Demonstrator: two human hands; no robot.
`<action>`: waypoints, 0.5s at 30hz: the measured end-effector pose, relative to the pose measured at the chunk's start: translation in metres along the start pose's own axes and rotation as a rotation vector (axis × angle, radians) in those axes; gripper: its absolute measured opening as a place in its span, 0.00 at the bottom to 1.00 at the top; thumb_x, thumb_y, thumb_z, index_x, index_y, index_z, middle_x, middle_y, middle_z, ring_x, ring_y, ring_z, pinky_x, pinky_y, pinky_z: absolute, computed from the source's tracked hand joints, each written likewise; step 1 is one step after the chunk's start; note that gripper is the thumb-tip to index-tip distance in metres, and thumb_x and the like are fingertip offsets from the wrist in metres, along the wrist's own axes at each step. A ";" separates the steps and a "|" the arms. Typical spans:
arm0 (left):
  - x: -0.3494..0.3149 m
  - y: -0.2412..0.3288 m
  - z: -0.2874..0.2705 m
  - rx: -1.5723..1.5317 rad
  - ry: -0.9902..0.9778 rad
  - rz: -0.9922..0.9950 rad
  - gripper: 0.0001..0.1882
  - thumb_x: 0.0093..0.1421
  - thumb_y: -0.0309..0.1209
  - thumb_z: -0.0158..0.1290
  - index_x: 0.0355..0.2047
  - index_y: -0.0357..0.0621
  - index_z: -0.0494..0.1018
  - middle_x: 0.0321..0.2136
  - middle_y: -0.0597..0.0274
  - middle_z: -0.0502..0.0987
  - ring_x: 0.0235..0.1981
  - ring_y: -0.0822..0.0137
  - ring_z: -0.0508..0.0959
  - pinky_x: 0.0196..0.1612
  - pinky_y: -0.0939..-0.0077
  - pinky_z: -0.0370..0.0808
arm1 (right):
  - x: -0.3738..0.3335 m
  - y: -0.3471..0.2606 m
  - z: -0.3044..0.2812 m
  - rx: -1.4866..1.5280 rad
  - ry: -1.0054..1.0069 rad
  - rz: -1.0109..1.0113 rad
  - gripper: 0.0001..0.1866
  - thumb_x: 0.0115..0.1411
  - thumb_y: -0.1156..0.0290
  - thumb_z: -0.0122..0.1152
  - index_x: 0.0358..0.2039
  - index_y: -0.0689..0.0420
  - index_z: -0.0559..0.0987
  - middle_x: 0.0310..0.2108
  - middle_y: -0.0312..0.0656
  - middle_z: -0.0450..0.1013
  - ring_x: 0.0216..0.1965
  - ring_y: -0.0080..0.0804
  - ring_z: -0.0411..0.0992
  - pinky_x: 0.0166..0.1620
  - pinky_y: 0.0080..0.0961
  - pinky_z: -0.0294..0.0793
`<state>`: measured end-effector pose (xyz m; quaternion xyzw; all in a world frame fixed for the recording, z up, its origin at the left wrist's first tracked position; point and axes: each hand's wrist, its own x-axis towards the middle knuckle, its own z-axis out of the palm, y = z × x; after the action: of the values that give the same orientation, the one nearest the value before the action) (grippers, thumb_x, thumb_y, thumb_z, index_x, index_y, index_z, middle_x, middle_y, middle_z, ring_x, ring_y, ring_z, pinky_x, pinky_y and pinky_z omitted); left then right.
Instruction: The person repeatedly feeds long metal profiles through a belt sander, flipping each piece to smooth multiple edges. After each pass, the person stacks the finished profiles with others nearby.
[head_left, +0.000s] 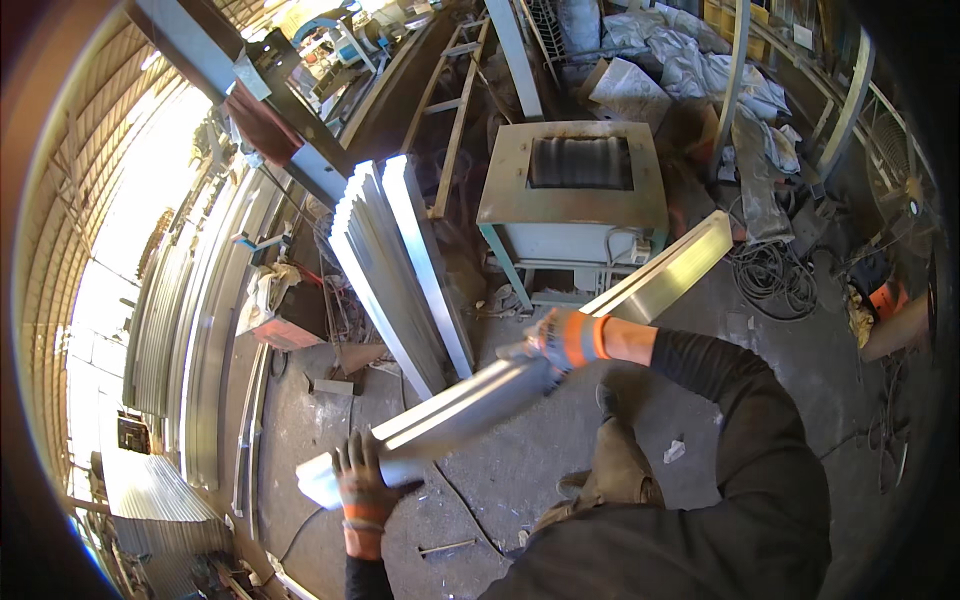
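A long shiny metal channel [462,400] slants across in front of me, its near end low on the left and its far end up beside the machine. My right hand [560,338], in a grey and orange glove, is closed around its middle and is a little smeared by motion. Close to the channel's left end, my left hand [362,485], gloved the same way, lies against it. Its fingers are stretched up past the top edge, and the thumb stands out to the right.
Several upright metal lengths [385,260] lean beyond the channel. A boxy machine on legs [575,190] stands ahead. More long profiles [205,330] are stacked at left. A coiled cable [775,280] lies at right. A thin cable [465,505] and a small rod [447,548] are on the floor.
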<state>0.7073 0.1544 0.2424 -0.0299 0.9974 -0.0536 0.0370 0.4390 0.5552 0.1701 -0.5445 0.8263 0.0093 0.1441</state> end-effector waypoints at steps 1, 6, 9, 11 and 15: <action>-0.001 -0.002 0.019 -0.083 0.094 0.142 0.69 0.37 0.60 0.86 0.74 0.39 0.68 0.67 0.41 0.76 0.70 0.32 0.74 0.77 0.31 0.66 | -0.006 0.021 0.001 0.190 -0.012 -0.058 0.62 0.57 0.35 0.83 0.87 0.35 0.62 0.56 0.52 0.85 0.56 0.58 0.86 0.58 0.51 0.85; 0.052 0.046 0.120 -0.388 -0.040 0.071 0.57 0.42 0.69 0.83 0.61 0.40 0.77 0.43 0.52 0.87 0.47 0.46 0.86 0.53 0.46 0.82 | 0.021 0.152 0.006 0.217 -0.276 -0.210 0.64 0.53 0.30 0.84 0.86 0.35 0.64 0.63 0.50 0.85 0.63 0.59 0.82 0.65 0.52 0.80; 0.124 0.110 0.157 -0.546 -0.221 0.006 0.51 0.41 0.70 0.84 0.48 0.36 0.84 0.36 0.48 0.90 0.35 0.48 0.90 0.41 0.52 0.87 | 0.055 0.267 0.010 0.133 -0.376 -0.234 0.63 0.53 0.26 0.81 0.85 0.34 0.65 0.65 0.49 0.84 0.65 0.58 0.81 0.67 0.52 0.79; 0.180 0.159 0.166 -0.802 -0.277 -0.163 0.46 0.47 0.68 0.82 0.45 0.35 0.85 0.38 0.46 0.91 0.38 0.48 0.92 0.45 0.53 0.88 | 0.075 0.347 0.020 -0.079 -0.274 -0.238 0.48 0.59 0.22 0.72 0.74 0.35 0.80 0.62 0.46 0.85 0.64 0.54 0.82 0.67 0.49 0.80; 0.293 0.252 0.179 -0.958 -0.340 -0.269 0.42 0.55 0.65 0.79 0.47 0.36 0.85 0.41 0.44 0.91 0.42 0.47 0.92 0.47 0.53 0.87 | 0.074 0.451 0.073 -0.121 0.286 0.521 0.44 0.75 0.36 0.58 0.81 0.52 0.71 0.84 0.56 0.62 0.83 0.62 0.60 0.84 0.61 0.53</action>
<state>0.4154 0.3670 0.0165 -0.1797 0.8773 0.4098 0.1734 0.0212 0.6850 0.0178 -0.3177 0.9479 0.0184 -0.0135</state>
